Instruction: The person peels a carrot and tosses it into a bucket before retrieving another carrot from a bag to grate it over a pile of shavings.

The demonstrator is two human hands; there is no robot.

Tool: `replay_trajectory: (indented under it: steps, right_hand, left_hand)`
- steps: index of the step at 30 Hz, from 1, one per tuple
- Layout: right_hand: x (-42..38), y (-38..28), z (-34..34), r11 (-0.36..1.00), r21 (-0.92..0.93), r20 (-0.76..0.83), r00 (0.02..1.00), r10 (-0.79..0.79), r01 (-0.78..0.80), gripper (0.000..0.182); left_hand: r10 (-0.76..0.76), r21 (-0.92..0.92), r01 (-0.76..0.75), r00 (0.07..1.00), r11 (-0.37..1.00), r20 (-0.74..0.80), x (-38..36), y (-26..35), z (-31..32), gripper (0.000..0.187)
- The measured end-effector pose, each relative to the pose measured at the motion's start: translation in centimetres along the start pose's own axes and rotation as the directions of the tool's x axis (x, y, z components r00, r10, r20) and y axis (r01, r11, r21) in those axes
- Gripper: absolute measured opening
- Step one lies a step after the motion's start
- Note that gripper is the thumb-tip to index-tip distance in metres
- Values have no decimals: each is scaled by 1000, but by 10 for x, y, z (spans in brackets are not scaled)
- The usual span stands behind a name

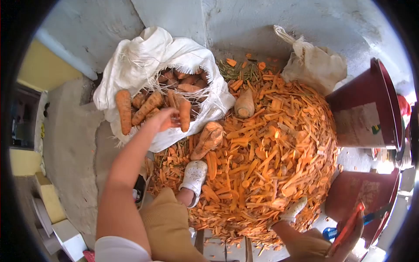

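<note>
My left hand (166, 119) reaches over the front of an open white woven sack (118, 74). Its fingers are at the side of a thick orange carrot (185, 115), partly hidden by it. More large carrots lie about the sack's mouth, among them a long carrot (124, 111) left of my hand. At the lower right, my right hand (351, 236) is closed round a tool with a blue handle (330, 233). A narrow dark part of the tool points up and right, its shape unclear.
A big heap of carrot peelings (266, 153) covers the floor, with a pale-ended carrot (244, 105) and a knobbly carrot (208, 140) on it. Dark red buckets (355, 113) stand at the right. A tied whitish sack (316, 70) leans on the wall. My white clog (193, 179) touches the peelings.
</note>
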State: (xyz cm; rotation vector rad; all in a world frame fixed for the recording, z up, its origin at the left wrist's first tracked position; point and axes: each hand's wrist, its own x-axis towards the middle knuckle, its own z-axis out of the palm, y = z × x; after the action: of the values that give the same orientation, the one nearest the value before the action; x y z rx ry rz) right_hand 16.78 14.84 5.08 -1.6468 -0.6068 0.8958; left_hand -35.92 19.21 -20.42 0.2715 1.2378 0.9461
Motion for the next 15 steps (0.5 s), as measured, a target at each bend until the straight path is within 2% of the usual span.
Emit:
replay_trajectory:
  steps: [1,2,3,4,5,7,9,10,13,14,15]
  right_hand:
    - [-7,-3,-3,1000,24,-92,996,10,-7,15]
    - [-4,-7,-18,997,-73,25,1000,1,1,16]
    - [1,-7,-24,998,-51,31,999,-21,23,17]
    - [7,-7,-27,999,-33,31,999,-40,41,19]
    - [11,-7,-29,998,-22,37,997,-63,64,21]
    - [14,-8,-32,999,-21,99,994,-39,41,25]
    - [21,-8,-36,999,-14,162,986,-34,37,27]
    - [23,-5,-43,999,-14,192,981,-31,35,28]
    - [20,-4,-42,999,-14,193,980,-43,47,29]
    - [16,-6,-37,998,-17,184,982,-51,55,29]
    - [12,-10,-33,997,-49,140,989,-48,55,28]
  left_hand:
    - [-73,-55,72,997,996,-7,0,-16,1,33]
    - [-177,-56,181,982,982,63,-4,-23,7,35]
    - [-278,-41,286,951,957,134,-6,-24,15,38]
    - [-363,137,359,932,923,3,-5,-24,24,39]
    - [-347,369,365,930,855,-117,-4,-29,31,38]
    - [-201,738,374,927,561,-317,4,-29,46,37]
    - [15,931,284,955,229,-295,12,-26,57,32]
    - [110,966,257,960,36,-259,13,-28,59,29]
    - [291,969,70,957,-235,2,16,-57,59,30]
    - [270,950,50,962,-308,37,17,-70,59,27]
    - [284,960,24,957,-278,58,8,-79,62,26]
